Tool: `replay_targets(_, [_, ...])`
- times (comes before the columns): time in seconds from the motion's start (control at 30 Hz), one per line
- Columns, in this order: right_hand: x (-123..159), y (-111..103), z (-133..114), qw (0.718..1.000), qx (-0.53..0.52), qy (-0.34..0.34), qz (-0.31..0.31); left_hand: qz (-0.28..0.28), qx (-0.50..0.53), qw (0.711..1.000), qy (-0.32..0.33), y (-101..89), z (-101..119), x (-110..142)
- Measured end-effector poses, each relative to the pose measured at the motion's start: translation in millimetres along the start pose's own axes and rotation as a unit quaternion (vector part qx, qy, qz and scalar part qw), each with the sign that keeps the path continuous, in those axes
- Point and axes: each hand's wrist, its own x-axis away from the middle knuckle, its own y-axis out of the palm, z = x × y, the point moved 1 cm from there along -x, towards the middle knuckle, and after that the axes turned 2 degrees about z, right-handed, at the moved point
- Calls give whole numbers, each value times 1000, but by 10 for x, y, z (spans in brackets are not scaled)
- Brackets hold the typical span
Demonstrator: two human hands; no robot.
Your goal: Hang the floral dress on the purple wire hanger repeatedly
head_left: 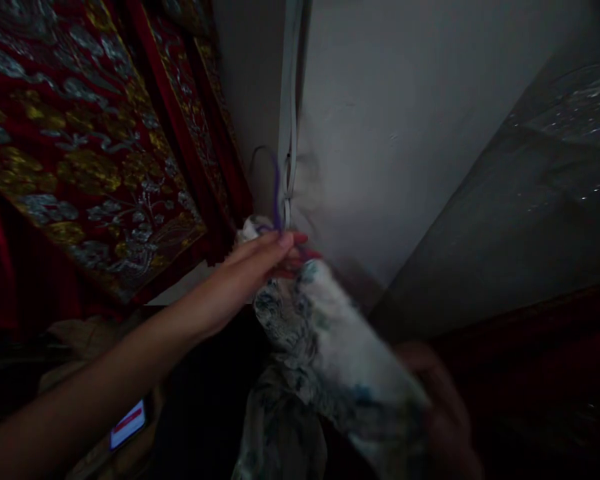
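Left hand (260, 267): reaches up to the wall corner, fingertips pinched on a purple cord (276, 193) beside the white strip (291, 100).
Right hand (440, 407): blurred, low right, under the far end of the cloth; whether it grips cannot be told.
Cloth (325, 353): pale patterned fabric stretched between both hands, top end at the left fingertips, the rest hanging down.
Risk, slip: the pinch is slight; the cord could escape and the cloth drop.
Risk, snag: a pull could strain the strip.
Visibility: dim and motion-blurred.
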Motion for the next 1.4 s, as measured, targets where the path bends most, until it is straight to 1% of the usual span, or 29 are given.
replay_targets(0.03, [47,125,23,996,-15,-52,-73,-3,86,995,-57,31,-20,111])
replay_targets(0.07, [63,225,71,988,-13,-77,-136,7,149,983,-103,30,-37,224])
replay_targets(0.1, [50,291,140,980,-2,-84,-179,18,185,972,-141,0,-51,337])
replay_targets(0.13, [14,319,228,978,23,-67,-194,17,199,965,-173,-55,-62,448])
replay_targets(0.17, [-41,310,330,982,60,-33,-177,2,192,959,-206,-127,-70,552])
replay_targets(0.23, [-173,220,539,986,135,19,-92,-57,131,951,-273,-298,-75,727])
replay_targets(0.3, [-302,113,725,981,191,28,-34,-102,29,944,-312,-469,-61,821])
replay_targets(0.33, [-362,74,803,978,206,21,-24,-103,-25,945,-311,-545,-44,827])
replay_targets(0.4, [-474,35,935,978,208,14,-29,-74,-103,954,-272,-671,9,764])
replay_targets(0.47, [-600,18,1043,981,188,26,-33,-23,-126,965,-230,-773,67,639])
replay_targets(0.53, [-770,-23,1127,985,167,38,11,7,-123,973,-198,-863,110,507])
replay_targets(0.6, [-988,-99,1178,985,153,40,61,-9,-121,978,-170,-937,127,411])
replay_targets(0.63, [-1102,-141,1190,987,141,49,65,-28,-123,980,-156,-966,123,381])
replay_targets(0.7, [-1301,-208,1188,990,92,103,20,-47,-131,980,-139,-1009,87,339])
replay_targets(0.73, [-1372,-226,1172,988,56,143,-8,-34,-141,981,-130,-1027,56,318])
replay_targets(0.8, [-1455,-223,1115,976,-24,217,-23,26,-178,979,-101,-1062,-30,255])
replay_targets(0.87, [-1496,-181,1037,964,-93,247,22,106,-213,970,-39,-1100,-133,165])
replay_targets(0.93, [-1553,-132,964,957,-133,245,78,180,-241,952,61,-1133,-226,87])
replay_targets(0.97, [-1598,-117,936,955,-141,239,103,216,-260,933,122,-1141,-258,70])
replay_targets(1.03, [-1719,-124,894,951,-144,227,151,287,-322,868,248,-1127,-292,104])
replay_targets(1.07, [-1783,-145,876,949,-144,216,177,310,-360,826,305,-1098,-300,153])
replay_targets(1.1, [-1840,-177,860,947,-145,201,202,313,-396,788,352,-1055,-310,212])
replay_targets(1.13, [-1879,-214,843,946,-148,183,224,295,-429,763,383,-999,-331,273])
replay_targets(1.17, [-1891,-255,828,944,-152,164,242,258,-457,753,397,-933,-366,325])
replay_targets(1.2, [-1871,-296,817,942,-157,148,258,208,-481,759,388,-861,-420,361])
replay_targets(1.23, [-1817,-336,811,937,-162,138,277,153,-499,776,354,-787,-497,377])
replay_targets(1.3, [-1618,-403,824,924,-167,143,314,58,-520,819,236,-641,-714,354])
replay_targets(1.33, [-1490,-427,844,917,-166,154,329,27,-523,834,174,-573,-846,325])
replay_targets(1.4, [-1241,-452,901,910,-154,180,341,-8,-524,848,78,-443,-1128,266])
